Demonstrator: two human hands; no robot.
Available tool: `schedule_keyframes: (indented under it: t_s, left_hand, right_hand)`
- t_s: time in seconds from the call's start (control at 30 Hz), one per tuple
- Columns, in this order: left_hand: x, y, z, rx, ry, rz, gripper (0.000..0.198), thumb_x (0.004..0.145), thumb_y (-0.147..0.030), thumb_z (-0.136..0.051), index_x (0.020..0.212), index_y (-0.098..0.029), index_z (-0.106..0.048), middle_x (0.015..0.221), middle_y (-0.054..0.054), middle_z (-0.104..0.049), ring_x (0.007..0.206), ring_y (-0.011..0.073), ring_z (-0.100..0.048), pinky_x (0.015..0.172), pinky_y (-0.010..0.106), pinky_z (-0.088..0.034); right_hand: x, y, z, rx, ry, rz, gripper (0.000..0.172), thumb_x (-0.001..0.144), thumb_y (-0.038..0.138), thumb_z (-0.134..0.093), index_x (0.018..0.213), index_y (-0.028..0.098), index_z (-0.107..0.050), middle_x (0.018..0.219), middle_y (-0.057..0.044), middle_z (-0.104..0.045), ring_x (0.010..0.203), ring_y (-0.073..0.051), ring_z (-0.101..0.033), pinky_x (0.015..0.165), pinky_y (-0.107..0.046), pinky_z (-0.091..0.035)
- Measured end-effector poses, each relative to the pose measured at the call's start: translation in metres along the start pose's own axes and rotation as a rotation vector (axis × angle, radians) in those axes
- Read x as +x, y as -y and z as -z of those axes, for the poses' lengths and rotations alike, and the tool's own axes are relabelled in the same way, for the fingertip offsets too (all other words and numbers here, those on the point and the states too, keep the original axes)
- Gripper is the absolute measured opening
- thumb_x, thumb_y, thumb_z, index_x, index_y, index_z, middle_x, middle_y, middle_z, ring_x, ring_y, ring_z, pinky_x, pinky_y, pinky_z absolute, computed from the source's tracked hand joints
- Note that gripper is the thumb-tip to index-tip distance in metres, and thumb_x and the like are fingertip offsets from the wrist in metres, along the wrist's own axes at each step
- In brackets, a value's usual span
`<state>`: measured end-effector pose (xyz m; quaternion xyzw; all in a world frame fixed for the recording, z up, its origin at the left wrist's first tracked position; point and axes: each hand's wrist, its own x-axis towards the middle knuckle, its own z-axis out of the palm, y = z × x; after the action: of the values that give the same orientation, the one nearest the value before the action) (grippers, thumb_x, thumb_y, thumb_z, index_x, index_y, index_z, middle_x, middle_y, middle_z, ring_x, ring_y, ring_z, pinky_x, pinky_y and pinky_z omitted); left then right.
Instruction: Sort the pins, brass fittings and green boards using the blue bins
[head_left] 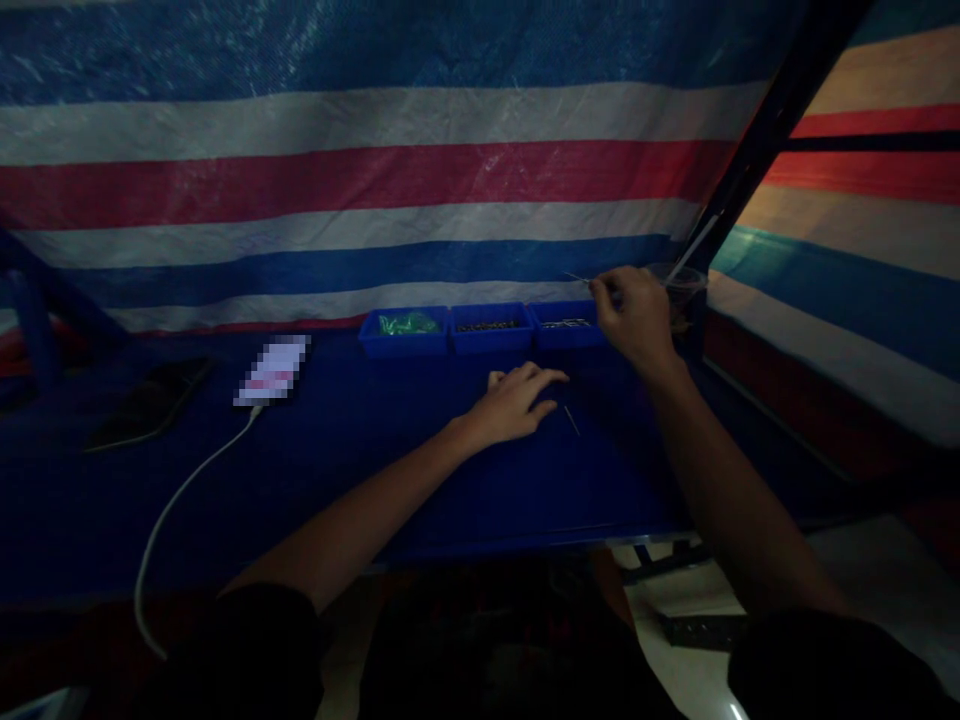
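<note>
My left hand point(519, 398) rests palm down on the dark blue table point(375, 470), fingers stretched out flat, holding nothing. A thin metal pin point(571, 420) lies on the table just right of its fingertips. My right hand point(631, 312) is raised above the right-most of three blue trays point(568, 324), fingers pinched on a thin metal pin point(579, 279) that sticks out to the left. The middle tray point(489, 327) holds small dark parts; the left tray point(403, 331) holds green pieces.
A lit phone point(272, 371) with a white cable point(180, 500) lies at the left, beside a dark phone point(146, 405). A clear plastic cup point(679, 285) stands right of my right hand. A striped tarp point(375, 180) hangs behind; a black post point(772, 120) rises at right.
</note>
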<state>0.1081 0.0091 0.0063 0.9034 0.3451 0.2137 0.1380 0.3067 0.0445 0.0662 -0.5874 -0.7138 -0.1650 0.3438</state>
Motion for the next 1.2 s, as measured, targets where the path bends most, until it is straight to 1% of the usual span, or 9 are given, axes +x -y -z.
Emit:
schedule_keyframes:
  t_s: [0.07, 0.17, 0.27, 0.47, 0.73, 0.83, 0.97, 1.07, 1.2]
  left_hand:
    - [0.007, -0.007, -0.004, 0.083, 0.145, -0.14, 0.025, 0.088, -0.028, -0.054, 0.112, -0.029, -0.057, 0.114, 0.004, -0.057, 0.105, 0.0219, -0.051, 0.09, 0.041, -0.03]
    - [0.017, -0.008, -0.006, 0.154, 0.231, -0.178, 0.013, 0.087, -0.03, -0.055, 0.094, -0.023, -0.063, 0.102, 0.004, -0.06, 0.102, 0.0234, -0.05, 0.089, 0.042, -0.029]
    - [0.017, 0.005, -0.004, 0.143, 0.165, -0.075, 0.018, 0.089, -0.034, -0.052, 0.089, -0.019, -0.062, 0.096, 0.005, -0.063, 0.1, 0.0236, -0.051, 0.089, 0.041, -0.029]
    - [0.004, 0.044, 0.013, -0.015, -0.105, 0.331, 0.03, 0.095, -0.032, -0.036, 0.088, -0.018, -0.061, 0.089, 0.005, -0.065, 0.092, 0.0216, -0.057, 0.08, 0.034, -0.039]
    - [0.008, 0.039, 0.008, 0.098, -0.146, 0.406, 0.039, 0.097, -0.039, -0.028, 0.083, -0.016, -0.057, 0.095, 0.01, -0.063, 0.095, 0.0248, -0.055, 0.084, 0.038, -0.042]
    - [0.003, 0.043, 0.007, 0.126, -0.143, 0.466, 0.046, 0.094, -0.052, -0.028, 0.085, -0.017, -0.057, 0.098, 0.01, -0.063, 0.099, 0.0285, -0.054, 0.084, 0.043, -0.042]
    - [-0.006, 0.049, 0.005, 0.124, -0.104, 0.503, 0.046, 0.093, -0.055, -0.028, 0.09, -0.019, -0.057, 0.103, 0.009, -0.062, 0.102, 0.0291, -0.052, 0.086, 0.048, -0.039]
    - [-0.009, 0.047, 0.002, 0.184, -0.101, 0.429, 0.038, 0.092, -0.051, -0.034, 0.092, -0.02, -0.057, 0.105, 0.008, -0.06, 0.104, 0.0282, -0.049, 0.087, 0.048, -0.037]
    - [-0.01, 0.041, -0.001, 0.26, -0.069, 0.354, 0.027, 0.091, -0.044, -0.043, 0.097, -0.021, -0.055, 0.106, 0.007, -0.057, 0.105, 0.0272, -0.048, 0.088, 0.046, -0.035]
  right_hand:
    - [0.002, -0.016, -0.01, -0.081, 0.03, -0.074, 0.04, 0.091, 0.043, -0.037, 0.099, 0.016, -0.065, 0.099, -0.016, -0.064, 0.098, -0.031, -0.053, 0.085, -0.044, -0.039]
    - [-0.006, -0.027, -0.025, -0.097, 0.157, -0.09, 0.045, 0.088, 0.05, -0.042, 0.104, 0.013, -0.064, 0.106, -0.018, -0.062, 0.104, -0.033, -0.051, 0.086, -0.046, -0.04]
    - [-0.017, -0.015, -0.029, 0.022, 0.23, -0.03, 0.041, 0.089, 0.048, -0.043, 0.103, 0.015, -0.064, 0.104, -0.014, -0.064, 0.102, -0.029, -0.054, 0.086, -0.042, -0.04]
    - [-0.034, 0.041, -0.031, 0.318, 0.436, 0.38, 0.025, 0.086, 0.036, -0.054, 0.102, 0.018, -0.06, 0.091, -0.007, -0.065, 0.087, -0.02, -0.057, 0.076, -0.032, -0.042]
    - [-0.038, 0.052, -0.043, 0.097, 0.274, 0.407, 0.017, 0.089, 0.019, -0.045, 0.095, 0.016, -0.06, 0.087, -0.009, -0.066, 0.083, -0.022, -0.058, 0.075, -0.033, -0.038]
    - [-0.021, 0.041, -0.037, -0.002, 0.139, 0.317, 0.022, 0.091, 0.022, -0.041, 0.098, 0.016, -0.061, 0.089, -0.011, -0.067, 0.084, -0.023, -0.059, 0.075, -0.034, -0.037]
    - [0.005, 0.007, -0.038, -0.091, -0.041, -0.054, 0.037, 0.096, 0.032, -0.029, 0.114, 0.018, -0.058, 0.096, -0.012, -0.068, 0.086, -0.025, -0.061, 0.074, -0.034, -0.038]
    - [0.004, -0.02, -0.053, -0.178, 0.031, -0.202, 0.047, 0.094, 0.044, -0.032, 0.126, 0.016, -0.051, 0.103, -0.016, -0.066, 0.094, -0.03, -0.06, 0.079, -0.039, -0.039]
    - [-0.016, -0.034, -0.073, -0.219, 0.228, -0.205, 0.056, 0.091, 0.053, -0.032, 0.12, 0.013, -0.057, 0.116, -0.02, -0.059, 0.109, -0.034, -0.051, 0.084, -0.046, -0.039]
